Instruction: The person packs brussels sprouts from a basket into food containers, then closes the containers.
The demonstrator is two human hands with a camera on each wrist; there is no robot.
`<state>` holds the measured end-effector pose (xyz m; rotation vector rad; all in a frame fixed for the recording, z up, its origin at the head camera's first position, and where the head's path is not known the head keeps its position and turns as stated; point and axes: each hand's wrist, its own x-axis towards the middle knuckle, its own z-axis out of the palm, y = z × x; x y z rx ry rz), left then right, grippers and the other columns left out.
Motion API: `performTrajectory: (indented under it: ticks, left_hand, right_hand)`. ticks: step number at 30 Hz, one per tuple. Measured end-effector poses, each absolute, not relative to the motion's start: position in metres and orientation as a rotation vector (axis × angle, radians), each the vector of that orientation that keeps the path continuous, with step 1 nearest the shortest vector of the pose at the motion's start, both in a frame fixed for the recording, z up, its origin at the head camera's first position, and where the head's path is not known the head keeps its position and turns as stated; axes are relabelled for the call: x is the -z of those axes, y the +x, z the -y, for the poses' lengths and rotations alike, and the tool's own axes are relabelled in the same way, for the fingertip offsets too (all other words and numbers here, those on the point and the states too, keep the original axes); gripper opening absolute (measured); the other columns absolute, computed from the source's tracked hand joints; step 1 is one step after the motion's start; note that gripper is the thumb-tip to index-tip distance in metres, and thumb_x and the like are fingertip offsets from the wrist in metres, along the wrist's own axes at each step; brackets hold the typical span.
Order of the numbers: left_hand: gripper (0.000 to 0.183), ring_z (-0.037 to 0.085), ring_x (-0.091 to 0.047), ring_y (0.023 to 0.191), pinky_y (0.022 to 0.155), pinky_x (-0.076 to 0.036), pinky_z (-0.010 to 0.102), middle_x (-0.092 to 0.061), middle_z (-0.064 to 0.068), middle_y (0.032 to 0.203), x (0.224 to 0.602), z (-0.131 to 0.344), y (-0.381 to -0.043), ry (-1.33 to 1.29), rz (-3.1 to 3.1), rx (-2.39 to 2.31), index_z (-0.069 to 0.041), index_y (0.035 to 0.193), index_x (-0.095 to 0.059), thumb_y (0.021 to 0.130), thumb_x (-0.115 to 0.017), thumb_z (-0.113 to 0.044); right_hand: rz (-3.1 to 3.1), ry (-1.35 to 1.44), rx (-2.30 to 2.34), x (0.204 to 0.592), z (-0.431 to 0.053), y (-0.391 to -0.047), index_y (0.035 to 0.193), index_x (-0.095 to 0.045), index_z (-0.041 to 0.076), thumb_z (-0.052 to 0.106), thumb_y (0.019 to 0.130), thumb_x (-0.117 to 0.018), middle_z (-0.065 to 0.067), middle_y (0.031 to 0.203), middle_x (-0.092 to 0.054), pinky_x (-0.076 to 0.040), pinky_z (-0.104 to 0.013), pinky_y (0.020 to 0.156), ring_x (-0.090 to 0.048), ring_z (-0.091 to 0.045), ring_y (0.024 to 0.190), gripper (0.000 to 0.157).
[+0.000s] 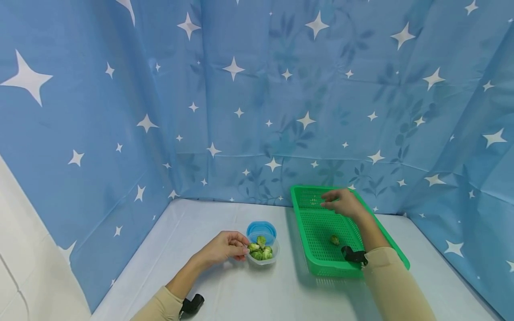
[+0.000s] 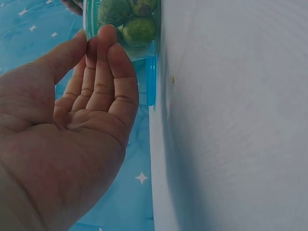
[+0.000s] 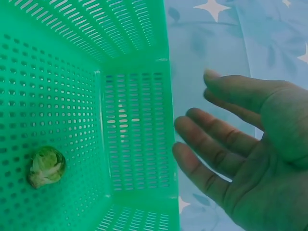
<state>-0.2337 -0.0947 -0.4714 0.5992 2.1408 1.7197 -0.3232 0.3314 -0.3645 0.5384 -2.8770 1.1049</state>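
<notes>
A small clear plastic container (image 1: 263, 261) with several Brussels sprouts (image 1: 267, 253) in it stands on the table. My left hand (image 1: 227, 246) holds its left side, thumb by the rim and fingertips along the wall, as the left wrist view shows. Just behind the container is a blue lid (image 1: 261, 228). Over the far part of a green perforated basket (image 1: 321, 269), my right hand (image 1: 342, 203) hovers with its fingers apart and loosely bent, nothing between them. One Brussels sprout (image 3: 46, 167) lies on the basket floor, nearer the front in the head view.
A white table (image 1: 225, 294) carries everything. Blue curtains (image 1: 257, 102) with white stars hang behind and at both sides, close to the table's edges. The basket's raised walls surround the lone sprout. A white wall (image 1: 32, 249) shows at the far left.
</notes>
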Motion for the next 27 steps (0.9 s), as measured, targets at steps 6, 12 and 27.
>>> performTrajectory:
  ticks: [6, 12, 27]
  left_hand:
    - [0.026, 0.027, -0.076, 0.089, 0.082, -0.063, 0.042, -0.075, 0.011, 0.096, 0.471, 0.094, -0.233, 0.581, -2.141, -1.724, -0.002, 0.119, -0.068, 0.099, -0.073, -0.018]
    - [0.024, 0.024, -0.076, 0.088, 0.082, -0.063, 0.042, -0.075, 0.014, 0.097, 0.469, 0.094, -0.233, 0.584, -2.14, -1.724, -0.002, 0.119, -0.068, 0.1, -0.072, -0.017]
    - [0.026, 0.025, -0.076, 0.089, 0.083, -0.063, 0.043, -0.074, 0.02, 0.1, 0.469, 0.094, -0.232, 0.577, -2.141, -1.727, -0.001, 0.119, -0.068, 0.1, -0.072, -0.017]
  right_hand:
    - [2.943, 0.498, -1.16, 0.376, -0.336, -0.324, 0.136, -0.063, -0.006, 0.02, 0.102, -0.069, -0.029, 0.127, -0.068, -0.06, -0.055, 0.088, -0.07, -0.041, 0.108, 0.044]
    - [3.002, 0.479, -1.13, 0.381, -0.34, -0.325, 0.135, -0.064, -0.005, 0.021, 0.101, -0.071, -0.03, 0.131, -0.067, -0.061, -0.055, 0.087, -0.069, -0.044, 0.11, 0.044]
    - [3.173, 0.407, -0.973, 0.383, -0.342, -0.319, 0.135, -0.065, -0.005, 0.018, 0.1, -0.071, -0.034, 0.14, -0.059, -0.061, -0.055, 0.084, -0.065, -0.052, 0.115, 0.043]
